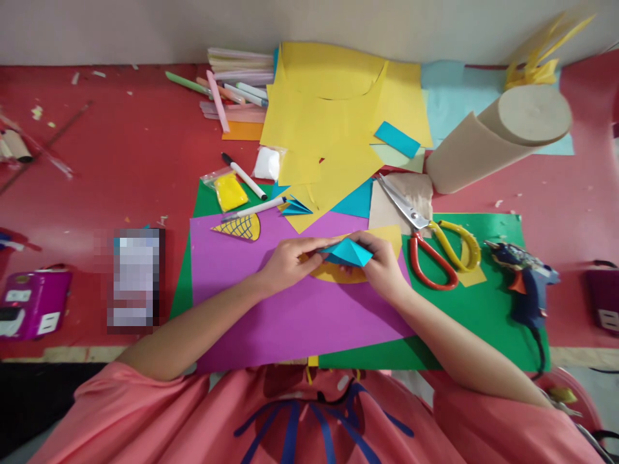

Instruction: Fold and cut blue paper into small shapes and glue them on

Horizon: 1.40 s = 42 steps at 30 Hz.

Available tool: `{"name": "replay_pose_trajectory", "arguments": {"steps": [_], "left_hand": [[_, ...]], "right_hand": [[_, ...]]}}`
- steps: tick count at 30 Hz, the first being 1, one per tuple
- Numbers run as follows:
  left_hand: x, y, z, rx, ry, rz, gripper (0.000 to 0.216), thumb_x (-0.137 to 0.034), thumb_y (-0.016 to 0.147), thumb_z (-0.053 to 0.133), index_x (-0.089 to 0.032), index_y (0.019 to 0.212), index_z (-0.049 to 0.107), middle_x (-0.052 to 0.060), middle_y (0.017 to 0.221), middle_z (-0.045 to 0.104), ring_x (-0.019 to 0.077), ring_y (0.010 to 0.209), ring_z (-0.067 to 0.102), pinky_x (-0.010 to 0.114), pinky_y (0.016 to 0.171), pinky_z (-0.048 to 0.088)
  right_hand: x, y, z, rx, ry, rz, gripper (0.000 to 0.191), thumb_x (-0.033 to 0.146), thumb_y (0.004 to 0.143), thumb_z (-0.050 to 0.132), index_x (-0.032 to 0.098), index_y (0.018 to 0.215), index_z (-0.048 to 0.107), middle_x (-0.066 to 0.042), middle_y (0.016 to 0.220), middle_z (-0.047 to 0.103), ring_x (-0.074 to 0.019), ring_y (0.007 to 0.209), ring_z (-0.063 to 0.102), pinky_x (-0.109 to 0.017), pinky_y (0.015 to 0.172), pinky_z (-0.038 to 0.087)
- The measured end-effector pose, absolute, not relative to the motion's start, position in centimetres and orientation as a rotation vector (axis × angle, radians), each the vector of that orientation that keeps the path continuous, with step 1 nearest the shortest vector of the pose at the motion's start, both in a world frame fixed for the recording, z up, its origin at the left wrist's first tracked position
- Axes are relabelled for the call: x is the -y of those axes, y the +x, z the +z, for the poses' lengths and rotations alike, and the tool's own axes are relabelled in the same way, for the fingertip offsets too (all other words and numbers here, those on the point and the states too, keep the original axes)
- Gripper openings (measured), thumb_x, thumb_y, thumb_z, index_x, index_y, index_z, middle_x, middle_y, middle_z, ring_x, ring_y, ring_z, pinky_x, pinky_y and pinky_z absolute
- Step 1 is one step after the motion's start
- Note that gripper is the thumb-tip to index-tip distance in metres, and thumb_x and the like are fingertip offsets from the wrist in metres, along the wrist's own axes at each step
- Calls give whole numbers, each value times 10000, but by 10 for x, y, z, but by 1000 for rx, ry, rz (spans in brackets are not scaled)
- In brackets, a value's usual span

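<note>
A folded blue paper piece [347,252] is held between both hands above a purple sheet [290,309]. My left hand [290,261] pinches its left end with the fingers closed. My right hand [382,264] grips its right side, fingers curled round it. Under the hands lies a yellow curved paper cut-out [338,274]. A smaller folded blue piece [296,207] lies further back, beside a white pen [256,209].
Scissors with red and yellow handles [432,241] and a blue glue gun [525,283] lie on the green sheet [483,309] at right. Yellow paper sheets [333,109], markers [232,90], a brown paper roll [498,138], a yellow cone cut-out [240,227] and a purple power strip [31,303] surround them.
</note>
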<state>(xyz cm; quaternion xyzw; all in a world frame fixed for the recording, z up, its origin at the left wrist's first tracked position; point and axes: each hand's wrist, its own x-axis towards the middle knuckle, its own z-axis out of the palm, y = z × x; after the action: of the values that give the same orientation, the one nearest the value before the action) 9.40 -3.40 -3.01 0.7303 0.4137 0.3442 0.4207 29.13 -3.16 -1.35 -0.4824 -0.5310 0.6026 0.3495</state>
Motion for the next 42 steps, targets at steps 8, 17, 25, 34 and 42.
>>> {"name": "replay_pose_trajectory", "arguments": {"steps": [8, 17, 25, 34, 42], "left_hand": [[35, 92, -30, -978, 1872, 824, 427, -136, 875, 533, -235, 1283, 612, 38, 1237, 684, 160, 1013, 709, 241, 886, 567], [36, 91, -36, -920, 2051, 946, 480, -57, 835, 485, -254, 1248, 630, 16, 1169, 722, 136, 950, 723, 231, 838, 578], [36, 88, -29, -897, 2171, 1166, 333, -127, 914, 486, -249, 1163, 672, 18, 954, 772, 102, 792, 706, 204, 731, 547], [36, 86, -28, -854, 2300, 1210, 259, -184, 930, 475, -248, 1027, 707, 3, 789, 749, 96, 667, 660, 212, 654, 526], [34, 90, -28, -794, 2355, 1230, 250, -158, 923, 491, -243, 1044, 692, 8, 798, 732, 100, 702, 657, 209, 670, 526]], "right_hand": [[34, 289, -17, 1340, -1202, 1574, 59, 203, 792, 579, 178, 797, 633, 0, 687, 677, -130, 562, 619, -260, 572, 494], [34, 293, -18, 1439, -1174, 1446, 95, 231, 769, 619, 188, 837, 669, -29, 813, 710, -174, 763, 637, -297, 703, 496], [33, 295, -17, 1419, -1076, 1576, 218, 297, 774, 650, 206, 971, 671, -55, 976, 726, -200, 914, 670, -330, 814, 525], [31, 296, -15, 1254, -1149, 1638, 214, 354, 871, 555, 197, 919, 693, -56, 904, 722, -185, 885, 673, -328, 830, 530], [32, 293, -12, 1438, -1110, 1617, 170, 347, 846, 648, 178, 846, 672, -38, 826, 683, -143, 767, 630, -272, 707, 516]]}}
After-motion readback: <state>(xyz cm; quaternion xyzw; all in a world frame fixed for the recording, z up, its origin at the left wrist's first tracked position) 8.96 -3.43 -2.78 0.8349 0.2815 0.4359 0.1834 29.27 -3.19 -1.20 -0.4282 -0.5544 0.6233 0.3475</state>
